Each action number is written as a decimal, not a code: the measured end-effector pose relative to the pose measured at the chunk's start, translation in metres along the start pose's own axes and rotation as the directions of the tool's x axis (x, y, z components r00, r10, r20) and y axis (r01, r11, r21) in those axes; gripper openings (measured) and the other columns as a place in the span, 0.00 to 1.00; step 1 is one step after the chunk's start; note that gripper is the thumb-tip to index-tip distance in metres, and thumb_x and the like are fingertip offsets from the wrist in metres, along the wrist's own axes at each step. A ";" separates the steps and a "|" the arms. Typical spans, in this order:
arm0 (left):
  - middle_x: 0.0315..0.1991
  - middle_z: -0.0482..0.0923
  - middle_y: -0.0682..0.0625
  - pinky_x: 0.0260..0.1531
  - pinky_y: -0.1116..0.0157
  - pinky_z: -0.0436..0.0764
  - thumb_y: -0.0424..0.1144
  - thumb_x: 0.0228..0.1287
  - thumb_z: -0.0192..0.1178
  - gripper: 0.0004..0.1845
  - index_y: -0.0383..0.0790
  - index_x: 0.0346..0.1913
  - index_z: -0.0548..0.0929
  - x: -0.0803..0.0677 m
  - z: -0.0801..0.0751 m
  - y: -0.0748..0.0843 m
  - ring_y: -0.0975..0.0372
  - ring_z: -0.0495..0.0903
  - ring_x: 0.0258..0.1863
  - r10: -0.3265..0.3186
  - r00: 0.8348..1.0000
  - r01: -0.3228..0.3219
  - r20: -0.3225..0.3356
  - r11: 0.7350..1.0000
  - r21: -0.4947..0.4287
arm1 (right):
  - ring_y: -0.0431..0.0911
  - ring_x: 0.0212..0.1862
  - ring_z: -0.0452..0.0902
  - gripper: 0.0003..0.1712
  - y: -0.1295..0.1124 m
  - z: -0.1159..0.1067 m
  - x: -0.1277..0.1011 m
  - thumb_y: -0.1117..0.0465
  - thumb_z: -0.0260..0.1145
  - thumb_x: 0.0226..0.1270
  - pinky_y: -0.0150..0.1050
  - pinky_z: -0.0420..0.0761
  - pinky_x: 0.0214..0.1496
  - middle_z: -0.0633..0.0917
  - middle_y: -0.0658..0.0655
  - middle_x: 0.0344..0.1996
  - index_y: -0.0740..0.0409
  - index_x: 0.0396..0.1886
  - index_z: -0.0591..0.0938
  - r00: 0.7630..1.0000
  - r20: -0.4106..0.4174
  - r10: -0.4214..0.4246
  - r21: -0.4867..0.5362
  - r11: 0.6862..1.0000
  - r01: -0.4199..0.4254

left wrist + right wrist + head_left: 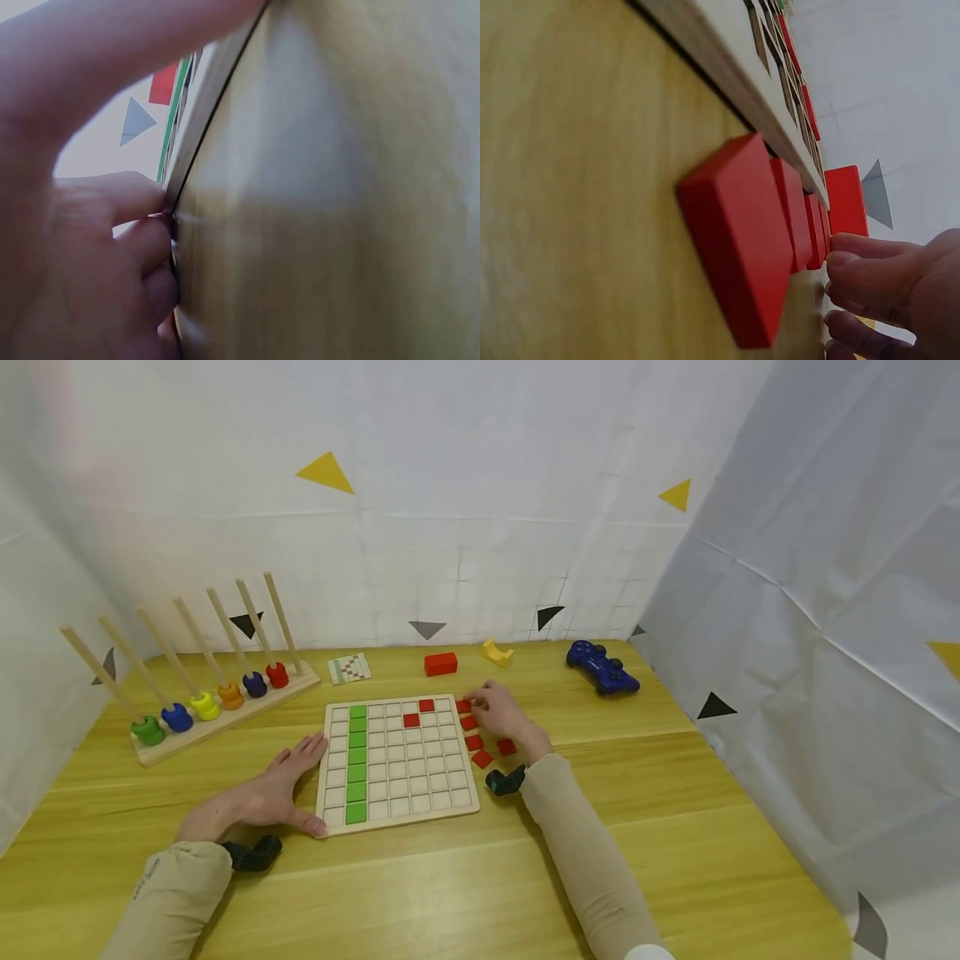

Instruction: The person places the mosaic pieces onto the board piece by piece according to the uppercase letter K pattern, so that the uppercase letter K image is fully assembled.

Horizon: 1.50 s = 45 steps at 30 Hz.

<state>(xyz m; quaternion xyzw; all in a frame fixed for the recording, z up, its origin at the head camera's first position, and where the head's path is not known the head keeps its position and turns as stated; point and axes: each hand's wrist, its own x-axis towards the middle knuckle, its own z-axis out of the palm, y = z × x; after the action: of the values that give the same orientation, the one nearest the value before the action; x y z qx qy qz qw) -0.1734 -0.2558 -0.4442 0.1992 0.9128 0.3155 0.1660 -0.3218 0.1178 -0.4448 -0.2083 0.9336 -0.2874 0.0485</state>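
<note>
A square wooden grid board (397, 764) lies flat on the yellow wood-grain table (675, 827), its far edge tipped slightly to the right. One full column of glossy green tiles (357, 764) runs front to back along its second column from the left, and two red tiles (418, 713) sit in cells near the far right corner.

The left hand (270, 793) lies flat on the table with fingers straight and spread, pressed against the board's left edge; the left wrist view shows fingertips (146, 225) touching the rim.

The right hand (501, 710) rests at the board's far right corner, its fingers curled down onto a flat red square tile (462, 706); whether it actually pinches the tile cannot be told. More loose red tiles (480, 747) lie in a rough row just beside the board's right edge, thin, square and smooth.

Behind stand a wooden peg rack (217, 693) with coloured rings, a red block (441, 663) and a blue game controller (602, 667).
</note>
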 end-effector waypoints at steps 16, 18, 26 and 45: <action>0.79 0.34 0.29 0.72 0.35 0.34 0.56 0.42 0.80 0.72 0.27 0.78 0.42 0.001 -0.001 -0.001 0.36 0.32 0.78 0.020 1.000 -0.020 -0.010 1.000 0.001 | 0.49 0.41 0.74 0.11 0.003 -0.003 0.001 0.59 0.70 0.68 0.41 0.77 0.45 0.78 0.56 0.40 0.57 0.47 0.87 0.997 -0.025 0.072 -0.022 0.997 -0.072; 0.79 0.34 0.28 0.72 0.34 0.34 0.56 0.42 0.80 0.72 0.27 0.78 0.42 0.001 -0.001 0.000 0.35 0.32 0.78 0.019 1.000 -0.019 -0.008 1.000 0.001 | 0.49 0.41 0.74 0.11 0.003 -0.003 0.001 0.59 0.70 0.68 0.42 0.77 0.46 0.78 0.56 0.40 0.57 0.47 0.87 0.998 -0.025 0.065 -0.038 0.997 -0.066; 0.79 0.34 0.28 0.72 0.34 0.34 0.56 0.42 0.80 0.72 0.27 0.78 0.41 0.001 -0.001 0.001 0.36 0.32 0.78 0.012 1.000 -0.012 -0.006 1.000 0.001 | 0.49 0.42 0.74 0.09 0.005 -0.002 0.000 0.59 0.69 0.69 0.43 0.78 0.48 0.79 0.56 0.41 0.58 0.46 0.85 0.999 -0.024 0.039 -0.058 0.998 -0.041; 0.79 0.33 0.29 0.72 0.34 0.34 0.57 0.42 0.79 0.73 0.27 0.78 0.41 0.001 0.000 0.001 0.36 0.32 0.78 0.007 1.000 -0.007 0.004 1.000 0.009 | 0.49 0.46 0.77 0.11 0.005 -0.008 -0.005 0.61 0.68 0.69 0.43 0.80 0.52 0.81 0.57 0.44 0.61 0.47 0.84 1.000 0.007 0.010 -0.023 1.000 -0.010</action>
<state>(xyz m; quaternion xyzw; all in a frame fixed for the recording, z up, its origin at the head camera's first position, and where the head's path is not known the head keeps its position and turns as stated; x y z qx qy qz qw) -0.1743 -0.2542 -0.4438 0.2038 0.9132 0.3115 0.1657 -0.3209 0.1278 -0.4415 -0.2053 0.9377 -0.2757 0.0508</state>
